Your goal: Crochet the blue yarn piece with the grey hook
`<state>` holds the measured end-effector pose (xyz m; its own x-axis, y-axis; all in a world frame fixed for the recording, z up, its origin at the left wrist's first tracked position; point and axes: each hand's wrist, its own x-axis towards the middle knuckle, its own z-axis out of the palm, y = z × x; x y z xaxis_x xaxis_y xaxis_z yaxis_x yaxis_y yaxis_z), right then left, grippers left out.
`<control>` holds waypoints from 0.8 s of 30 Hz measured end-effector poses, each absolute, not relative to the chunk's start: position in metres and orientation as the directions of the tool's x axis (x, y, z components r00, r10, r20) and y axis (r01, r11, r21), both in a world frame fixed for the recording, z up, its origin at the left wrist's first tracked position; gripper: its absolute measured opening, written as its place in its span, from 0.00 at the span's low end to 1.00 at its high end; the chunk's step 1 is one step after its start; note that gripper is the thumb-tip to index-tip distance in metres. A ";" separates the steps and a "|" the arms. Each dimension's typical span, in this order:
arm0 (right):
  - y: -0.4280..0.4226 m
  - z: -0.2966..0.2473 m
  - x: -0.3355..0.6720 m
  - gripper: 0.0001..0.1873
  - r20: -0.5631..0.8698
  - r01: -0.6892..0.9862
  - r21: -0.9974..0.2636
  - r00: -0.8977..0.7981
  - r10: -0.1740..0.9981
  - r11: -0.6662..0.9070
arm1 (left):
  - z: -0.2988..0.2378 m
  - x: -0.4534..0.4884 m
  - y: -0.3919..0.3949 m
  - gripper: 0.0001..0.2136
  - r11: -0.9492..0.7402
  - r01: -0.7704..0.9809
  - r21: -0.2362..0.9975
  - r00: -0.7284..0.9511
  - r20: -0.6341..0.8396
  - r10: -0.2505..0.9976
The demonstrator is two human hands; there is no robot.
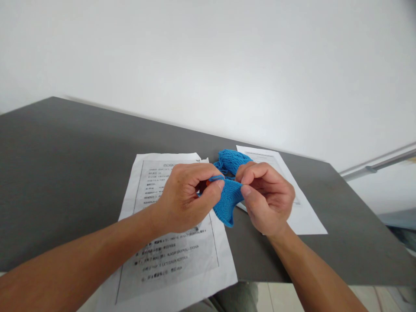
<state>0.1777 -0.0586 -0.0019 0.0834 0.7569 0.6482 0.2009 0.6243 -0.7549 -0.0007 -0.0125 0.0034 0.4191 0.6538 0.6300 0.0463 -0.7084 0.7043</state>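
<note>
A blue crocheted piece (228, 203) is stretched between my two hands above the table, its lower edge curling. My left hand (191, 195) pinches its upper left edge between thumb and forefinger. A bit of orange (204, 185) shows inside that hand, mostly hidden by the fingers; I cannot make out what it is. My right hand (268, 195) grips the piece's upper right edge between thumb and fingertips. Just behind the hands lies a ball of blue yarn (232, 160) with loose strands at its left side.
A printed sheet (175, 260) lies under my left hand and hangs over the table's near edge. Another printed sheet (305, 219) lies beneath my right hand. The dark grey table (81, 164) meets a white wall (195, 65) at the back. A metal rail (390, 160) stands at the right.
</note>
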 end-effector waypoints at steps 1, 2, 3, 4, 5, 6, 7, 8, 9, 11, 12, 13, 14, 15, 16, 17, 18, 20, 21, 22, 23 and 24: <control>-0.059 -0.002 0.178 0.06 0.646 0.208 -0.756 0.084 0.759 0.621 | 0.003 -0.001 -0.013 0.14 -0.714 0.053 0.699 0.417 0.634 0.652; -0.059 -0.002 0.178 0.05 0.643 0.218 -0.757 0.085 0.761 0.616 | 0.004 -0.001 -0.013 0.14 -0.716 0.057 0.695 0.413 0.637 0.651; -0.059 -0.001 0.178 0.05 0.641 0.230 -0.758 0.086 0.763 0.610 | 0.004 -0.001 -0.013 0.14 -0.716 0.061 0.695 0.417 0.634 0.651; -0.059 -0.001 0.178 0.05 0.638 0.241 -0.759 0.087 0.765 0.605 | 0.004 -0.001 -0.013 0.14 -0.717 0.063 0.694 0.422 0.632 0.650; -0.059 0.000 0.178 0.05 0.637 0.250 -0.758 0.087 0.766 0.603 | 0.005 -0.001 -0.013 0.15 -0.716 0.067 0.695 0.430 0.628 0.649; -0.059 0.001 0.178 0.05 0.638 0.257 -0.756 0.086 0.765 0.602 | 0.005 0.000 -0.013 0.15 -0.719 0.068 0.692 0.434 0.628 0.646; -0.059 0.001 0.178 0.05 0.639 0.261 -0.755 0.084 0.765 0.602 | 0.005 0.000 -0.013 0.15 -0.723 0.065 0.688 0.432 0.634 0.641; -0.059 0.002 0.178 0.05 0.639 0.263 -0.754 0.083 0.764 0.602 | 0.005 0.000 -0.012 0.15 -0.727 0.063 0.684 0.431 0.638 0.638; -0.060 0.003 0.178 0.05 0.637 0.265 -0.755 0.082 0.766 0.600 | 0.004 0.000 -0.012 0.14 -0.730 0.060 0.681 0.429 0.643 0.635; -0.060 0.003 0.178 0.06 0.632 0.267 -0.759 0.083 0.771 0.594 | 0.005 0.000 -0.012 0.14 -0.737 0.051 0.674 0.424 0.653 0.627; -0.060 0.003 0.178 0.06 0.630 0.266 -0.761 0.081 0.772 0.592 | 0.005 -0.001 -0.012 0.14 -0.739 0.050 0.671 0.430 0.654 0.623; -0.060 0.003 0.178 0.07 0.629 0.263 -0.762 0.080 0.773 0.592 | 0.006 -0.001 -0.013 0.14 -0.741 0.054 0.670 0.440 0.650 0.620; -0.060 0.002 0.178 0.07 0.629 0.257 -0.762 0.078 0.773 0.594 | 0.006 -0.001 -0.013 0.13 -0.741 0.060 0.669 0.451 0.645 0.618; -0.060 0.002 0.178 0.07 0.631 0.248 -0.762 0.074 0.772 0.598 | 0.007 -0.001 -0.013 0.13 -0.744 0.060 0.666 0.451 0.647 0.615; -0.060 0.002 0.178 0.08 0.632 0.238 -0.762 0.069 0.772 0.602 | 0.007 -0.002 -0.013 0.13 -0.744 0.062 0.665 0.449 0.647 0.616; -0.060 0.001 0.178 0.08 0.633 0.228 -0.762 0.065 0.771 0.606 | 0.007 -0.001 -0.013 0.13 -0.743 0.064 0.666 0.449 0.646 0.618; -0.060 0.001 0.178 0.09 0.635 0.219 -0.761 0.061 0.770 0.610 | 0.006 -0.001 -0.013 0.13 -0.744 0.059 0.665 0.440 0.652 0.618; -0.060 0.000 0.178 0.09 0.638 0.207 -0.760 0.057 0.768 0.616 | 0.004 -0.001 -0.013 0.14 -0.744 0.054 0.666 0.432 0.657 0.619; -0.060 0.000 0.178 0.09 0.639 0.203 -0.760 0.058 0.767 0.618 | 0.003 0.000 -0.012 0.14 -0.746 0.050 0.664 0.427 0.661 0.617; -0.060 0.000 0.178 0.08 0.639 0.203 -0.760 0.057 0.767 0.618 | 0.002 0.000 -0.012 0.14 -0.747 0.046 0.663 0.423 0.665 0.616; -0.061 0.000 0.178 0.08 0.639 0.203 -0.759 0.057 0.767 0.618 | 0.002 0.000 -0.012 0.14 -0.750 0.039 0.660 0.415 0.672 0.613; -0.061 0.000 0.178 0.08 0.639 0.206 -0.759 0.057 0.767 0.618 | 0.001 0.000 -0.011 0.14 -0.752 0.034 0.658 0.411 0.677 0.611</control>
